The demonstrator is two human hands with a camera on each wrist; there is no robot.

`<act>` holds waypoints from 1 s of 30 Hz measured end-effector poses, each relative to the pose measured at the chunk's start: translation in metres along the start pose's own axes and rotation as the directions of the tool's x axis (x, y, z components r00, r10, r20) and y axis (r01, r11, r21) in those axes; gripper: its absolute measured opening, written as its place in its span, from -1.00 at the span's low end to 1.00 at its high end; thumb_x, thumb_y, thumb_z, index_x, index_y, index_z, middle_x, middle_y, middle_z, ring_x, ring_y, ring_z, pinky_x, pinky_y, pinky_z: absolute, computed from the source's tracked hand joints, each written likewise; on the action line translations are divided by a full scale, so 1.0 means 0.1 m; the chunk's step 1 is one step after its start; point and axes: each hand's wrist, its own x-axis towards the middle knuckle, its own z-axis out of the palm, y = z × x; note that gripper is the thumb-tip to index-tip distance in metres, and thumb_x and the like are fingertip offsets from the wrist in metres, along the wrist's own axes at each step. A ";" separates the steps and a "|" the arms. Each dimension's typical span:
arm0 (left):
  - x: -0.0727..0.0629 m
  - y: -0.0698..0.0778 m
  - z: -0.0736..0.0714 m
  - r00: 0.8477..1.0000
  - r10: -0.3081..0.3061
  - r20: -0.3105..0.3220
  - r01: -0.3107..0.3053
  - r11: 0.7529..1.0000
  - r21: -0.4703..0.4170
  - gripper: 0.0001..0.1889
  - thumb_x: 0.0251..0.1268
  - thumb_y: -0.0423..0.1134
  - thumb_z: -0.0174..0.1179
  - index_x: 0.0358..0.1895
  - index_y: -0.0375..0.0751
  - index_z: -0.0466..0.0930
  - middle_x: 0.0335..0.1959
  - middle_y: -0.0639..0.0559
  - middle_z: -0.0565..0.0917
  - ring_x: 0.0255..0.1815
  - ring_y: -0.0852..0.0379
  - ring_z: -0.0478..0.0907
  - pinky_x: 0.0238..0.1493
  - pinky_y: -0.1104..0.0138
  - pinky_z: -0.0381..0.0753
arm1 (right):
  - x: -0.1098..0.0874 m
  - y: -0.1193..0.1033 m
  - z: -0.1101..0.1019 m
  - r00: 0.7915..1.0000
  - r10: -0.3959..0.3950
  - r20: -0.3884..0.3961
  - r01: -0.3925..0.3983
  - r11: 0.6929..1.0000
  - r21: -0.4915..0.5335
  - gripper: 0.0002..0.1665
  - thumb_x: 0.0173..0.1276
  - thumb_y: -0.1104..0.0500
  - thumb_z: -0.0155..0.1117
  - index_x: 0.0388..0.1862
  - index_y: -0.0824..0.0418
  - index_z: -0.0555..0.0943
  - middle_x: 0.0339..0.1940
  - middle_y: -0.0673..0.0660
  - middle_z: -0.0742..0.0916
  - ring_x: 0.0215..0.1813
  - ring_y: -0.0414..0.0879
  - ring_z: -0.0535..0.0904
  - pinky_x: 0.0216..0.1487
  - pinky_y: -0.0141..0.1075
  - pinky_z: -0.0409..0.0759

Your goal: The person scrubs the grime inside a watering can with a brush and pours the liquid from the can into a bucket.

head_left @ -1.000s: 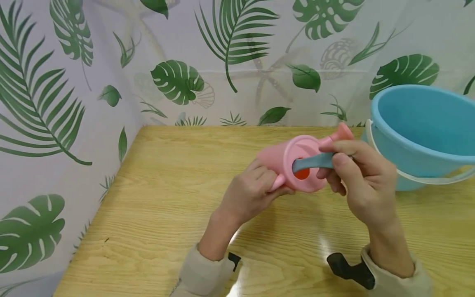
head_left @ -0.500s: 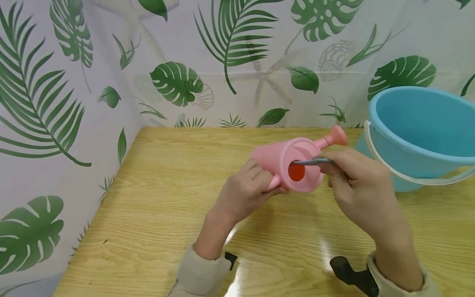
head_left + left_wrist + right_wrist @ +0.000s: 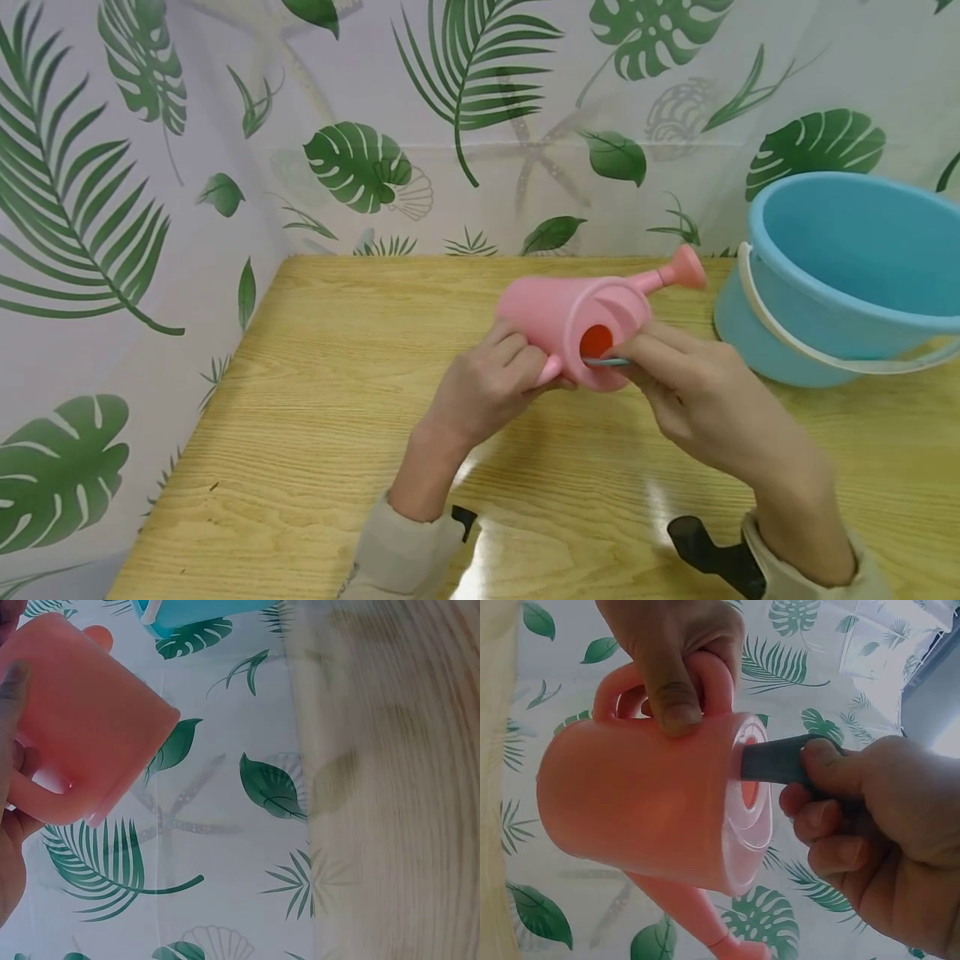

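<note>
A pink watering can (image 3: 538,310) is held tilted above the table in the head view, its round top opening turned toward me and its spout to the upper right. My left hand (image 3: 480,387) grips it by the handle, thumb lying on the body in the right wrist view. Between thumb and fingers, my right hand (image 3: 708,400) pinches a flat blue-grey tool (image 3: 775,760). The tool's far end goes into the hole in the can's top and is hidden inside, so its kind cannot be told. Red-orange shows within the hole.
On the right of the wooden table (image 3: 337,375) stands a light blue bucket (image 3: 780,333) with a white handle (image 3: 772,321) hanging over its side. A leaf-patterned sheet (image 3: 465,208) rises behind and to the left.
My right hand has lowered and moved slightly left, shifting the tool from the upper part of the hole to its lower edge. The watering can has shifted slightly left.
</note>
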 end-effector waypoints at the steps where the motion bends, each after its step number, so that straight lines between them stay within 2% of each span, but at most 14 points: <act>1: 0.00 -0.01 -0.01 1.000 -0.005 -0.008 0.005 1.000 -0.009 -0.55 0.08 -0.02 0.47 -0.57 -0.13 0.36 -0.63 0.09 0.37 -0.46 0.17 0.39 -0.45 0.53 0.40 | 0.01 0.00 -0.01 1.000 0.005 -0.017 -0.004 0.999 0.054 -0.57 0.60 -0.03 -0.04 -0.21 0.22 0.67 -0.37 -0.02 0.65 -0.35 -0.28 0.47 -0.27 -0.53 0.47; 4: 0.00 -0.02 -0.03 0.999 -0.023 -0.025 0.022 0.999 -0.036 -0.55 0.06 -0.04 0.48 -0.59 -0.14 0.35 -0.64 0.08 0.35 -0.46 0.16 0.38 -0.43 0.52 0.40 | 0.00 -0.02 -0.05 0.993 0.049 -0.109 -0.023 0.973 0.231 -0.62 0.54 0.04 0.11 -0.35 0.28 0.64 -0.52 -0.03 0.55 -0.44 -0.36 0.35 -0.45 -0.58 0.31; 6: 0.01 -0.02 -0.05 0.999 -0.027 -0.039 0.025 0.999 -0.043 -0.55 0.05 -0.05 0.49 -0.59 -0.13 0.35 -0.64 0.08 0.35 -0.46 0.16 0.38 -0.42 0.52 0.41 | -0.01 -0.03 -0.07 0.980 0.086 -0.180 -0.020 0.939 0.343 -0.65 0.50 0.12 0.19 -0.45 0.34 0.60 -0.59 -0.03 0.48 -0.53 -0.38 0.30 -0.58 -0.56 0.22; 8: 0.02 -0.02 -0.05 0.999 -0.020 -0.049 0.018 0.999 -0.038 -0.55 0.05 -0.05 0.49 -0.59 -0.13 0.35 -0.65 0.08 0.35 -0.46 0.16 0.37 -0.41 0.52 0.40 | -0.03 -0.03 -0.07 0.969 0.123 -0.216 -0.016 0.897 0.442 -0.66 0.46 0.20 0.24 -0.50 0.39 0.55 -0.63 -0.01 0.46 -0.58 -0.36 0.30 -0.65 -0.53 0.19; 10: 0.03 -0.02 -0.05 0.999 -0.012 -0.048 0.010 0.999 -0.033 -0.56 0.07 -0.05 0.48 -0.59 -0.13 0.36 -0.64 0.09 0.36 -0.46 0.16 0.37 -0.41 0.52 0.40 | -0.02 -0.02 -0.03 0.967 0.159 -0.200 -0.037 0.861 0.507 -0.71 0.43 0.28 0.25 -0.49 0.41 0.54 -0.66 0.01 0.47 -0.64 -0.34 0.32 -0.71 -0.51 0.21; 14: 0.03 0.00 -0.05 1.000 -0.005 -0.024 0.005 1.000 -0.020 -0.56 0.08 -0.02 0.47 -0.57 -0.13 0.37 -0.64 0.09 0.36 -0.46 0.17 0.37 -0.42 0.52 0.40 | 0.02 0.01 0.08 0.969 0.199 -0.149 -0.089 0.837 0.540 -0.78 0.42 0.37 0.22 -0.47 0.40 0.54 -0.71 0.01 0.46 -0.72 -0.32 0.30 -0.75 -0.51 0.21; 20: 0.03 0.01 -0.05 1.000 -0.029 -0.008 0.029 0.999 -0.040 -0.55 0.04 -0.03 0.50 -0.58 -0.12 0.35 -0.63 0.09 0.35 -0.46 0.17 0.35 -0.43 0.54 0.39 | -0.03 -0.02 0.00 0.953 0.246 -0.177 -0.079 0.765 0.639 -0.79 0.40 0.49 0.16 -0.48 0.45 0.54 -0.72 0.02 0.48 -0.73 -0.32 0.32 -0.78 -0.50 0.24; 22: 0.04 0.01 -0.05 1.000 -0.024 -0.005 0.024 0.999 -0.036 -0.56 0.04 -0.03 0.49 -0.56 -0.11 0.36 -0.63 0.10 0.36 -0.46 0.18 0.35 -0.43 0.55 0.39 | -0.03 -0.03 -0.01 0.955 0.250 -0.161 -0.093 0.766 0.636 -0.81 0.38 0.53 0.15 -0.47 0.44 0.55 -0.71 0.02 0.49 -0.72 -0.32 0.33 -0.78 -0.50 0.25; 26: 0.05 0.02 -0.04 1.000 -0.012 0.000 0.012 1.000 -0.025 -0.56 0.05 -0.01 0.49 -0.56 -0.10 0.37 -0.62 0.11 0.36 -0.46 0.19 0.35 -0.44 0.57 0.39 | 0.01 -0.05 0.01 0.959 0.274 -0.079 -0.185 0.808 0.560 -0.81 0.36 0.56 0.15 -0.42 0.38 0.58 -0.70 -0.02 0.49 -0.73 -0.32 0.33 -0.77 -0.48 0.28; 28: 0.05 0.02 -0.04 1.000 -0.012 0.002 0.012 1.000 -0.028 -0.56 0.04 -0.02 0.49 -0.56 -0.11 0.37 -0.62 0.11 0.36 -0.46 0.19 0.34 -0.43 0.57 0.39 | 0.01 -0.05 0.02 0.956 0.284 -0.071 -0.198 0.805 0.559 -0.79 0.35 0.58 0.13 -0.41 0.37 0.59 -0.71 -0.03 0.49 -0.74 -0.32 0.33 -0.78 -0.47 0.28; 30: 0.04 0.01 -0.04 1.000 -0.020 0.004 0.020 0.999 -0.039 -0.55 0.03 -0.02 0.50 -0.56 -0.11 0.36 -0.62 0.11 0.36 -0.46 0.19 0.34 -0.43 0.57 0.39 | 0.00 -0.04 -0.01 0.952 0.292 -0.087 -0.185 0.783 0.594 -0.78 0.35 0.58 0.12 -0.42 0.38 0.58 -0.71 -0.02 0.49 -0.73 -0.32 0.33 -0.79 -0.46 0.26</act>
